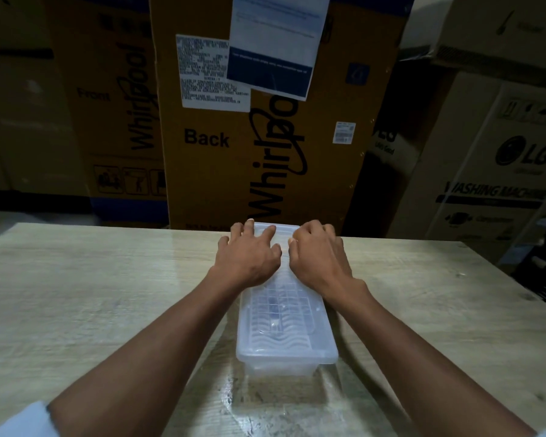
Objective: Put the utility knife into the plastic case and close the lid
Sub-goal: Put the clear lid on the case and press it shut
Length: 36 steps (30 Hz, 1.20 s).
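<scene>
The lidded plastic case [286,323] runs lengthwise away; left hand [249,257] and right hand [319,257] press it, fingers spread.

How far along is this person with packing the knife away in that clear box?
Nearly finished. A dark shape, likely the utility knife, shows through the lid, which already lies on the plastic case. The left hand and right hand press its far end. Left: confirming it has snapped shut, which I cannot tell.
</scene>
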Each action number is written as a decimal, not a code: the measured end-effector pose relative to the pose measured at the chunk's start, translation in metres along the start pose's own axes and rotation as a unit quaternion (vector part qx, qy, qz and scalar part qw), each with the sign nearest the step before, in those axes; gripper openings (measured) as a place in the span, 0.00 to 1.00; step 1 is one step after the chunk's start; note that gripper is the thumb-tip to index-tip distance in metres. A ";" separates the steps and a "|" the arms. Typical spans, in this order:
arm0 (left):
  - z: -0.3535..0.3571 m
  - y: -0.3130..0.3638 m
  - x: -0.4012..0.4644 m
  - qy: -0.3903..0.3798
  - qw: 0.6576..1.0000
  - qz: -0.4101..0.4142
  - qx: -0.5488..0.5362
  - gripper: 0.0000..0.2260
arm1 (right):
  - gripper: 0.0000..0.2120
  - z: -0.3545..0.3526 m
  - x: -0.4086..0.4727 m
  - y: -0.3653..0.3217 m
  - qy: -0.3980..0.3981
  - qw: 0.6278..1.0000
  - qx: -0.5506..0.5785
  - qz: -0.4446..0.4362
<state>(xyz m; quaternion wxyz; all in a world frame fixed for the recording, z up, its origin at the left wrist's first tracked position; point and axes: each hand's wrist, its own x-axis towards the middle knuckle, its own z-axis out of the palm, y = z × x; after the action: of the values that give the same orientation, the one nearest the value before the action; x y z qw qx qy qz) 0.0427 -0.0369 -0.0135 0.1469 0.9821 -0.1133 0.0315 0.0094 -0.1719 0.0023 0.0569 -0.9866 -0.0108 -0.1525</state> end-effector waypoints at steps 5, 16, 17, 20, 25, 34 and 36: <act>0.003 0.000 0.002 0.000 1.000 0.001 -0.010 0.26 | 0.21 -0.016 -0.048 -0.016 -0.096 0.995 0.002 -0.039; -0.001 0.006 -0.007 0.154 0.983 0.079 0.064 0.16 | 0.18 -0.017 -0.065 -0.022 -0.009 0.999 0.019 -0.037; -0.001 0.006 -0.009 0.157 0.982 0.085 0.068 0.15 | 0.18 -0.017 -0.065 -0.022 -0.008 0.999 0.019 -0.036; -0.002 0.005 -0.016 0.178 0.978 0.094 0.056 0.15 | 0.19 -0.017 -0.066 -0.021 -0.007 0.999 0.023 -0.033; -0.007 -0.001 -0.056 0.071 0.994 0.080 -0.002 0.29 | 0.18 -0.016 -0.065 -0.020 -0.007 0.999 0.039 -0.030; -0.003 0.003 -0.077 0.062 0.996 0.036 -0.052 0.26 | 0.19 -0.014 -0.066 -0.019 0.006 0.998 0.057 -0.024; -0.005 0.004 -0.081 0.112 0.992 0.044 -0.038 0.20 | 0.19 -0.013 -0.066 -0.018 0.012 0.998 0.062 -0.022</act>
<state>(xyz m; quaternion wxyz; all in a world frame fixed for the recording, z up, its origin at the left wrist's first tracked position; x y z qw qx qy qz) -0.0371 -0.0220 -0.0157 0.1948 0.9601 -0.1402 0.1434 -0.0578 -0.1553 -0.0031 0.1149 -0.9788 -0.0415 -0.1647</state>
